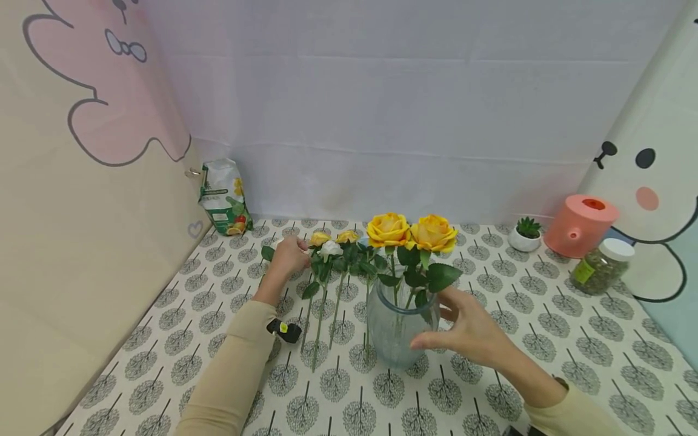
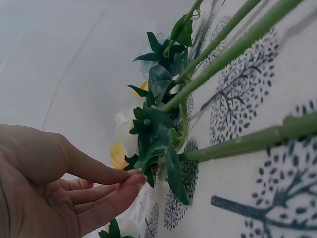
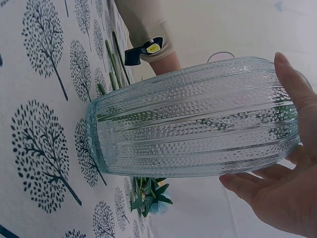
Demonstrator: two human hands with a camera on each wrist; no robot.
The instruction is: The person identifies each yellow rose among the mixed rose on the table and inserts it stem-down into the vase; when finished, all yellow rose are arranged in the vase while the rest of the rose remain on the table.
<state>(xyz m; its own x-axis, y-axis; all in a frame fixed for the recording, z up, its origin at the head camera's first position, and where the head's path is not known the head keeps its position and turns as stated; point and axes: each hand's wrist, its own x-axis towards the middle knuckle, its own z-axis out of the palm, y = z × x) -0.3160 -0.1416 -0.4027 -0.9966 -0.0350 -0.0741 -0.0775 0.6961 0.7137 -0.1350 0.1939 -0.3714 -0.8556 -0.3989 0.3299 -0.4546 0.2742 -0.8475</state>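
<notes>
In the head view my left hand (image 1: 290, 257) is among the flowers lying on the table. Its thumb and fingertips pinch the green just under the head of a yellow rose (image 2: 118, 154); the exact spot is partly hidden. Beside it lie a white rose (image 1: 330, 249), another yellow rose (image 1: 347, 236) and a pale blue flower (image 2: 146, 62). My right hand (image 1: 473, 330) holds a clear ribbed glass vase (image 1: 400, 339) from the right, thumb in front and fingers behind. Two yellow roses (image 1: 433, 233) stand in the vase, their heads above its rim.
A white and green bag (image 1: 225, 197) stands at the back left. At the right are a small potted succulent (image 1: 526, 235), a pink watering can (image 1: 579, 227) and a white-lidded jar (image 1: 601, 267). Tree-patterned cloth covers the table (image 1: 327, 412); curtains enclose it.
</notes>
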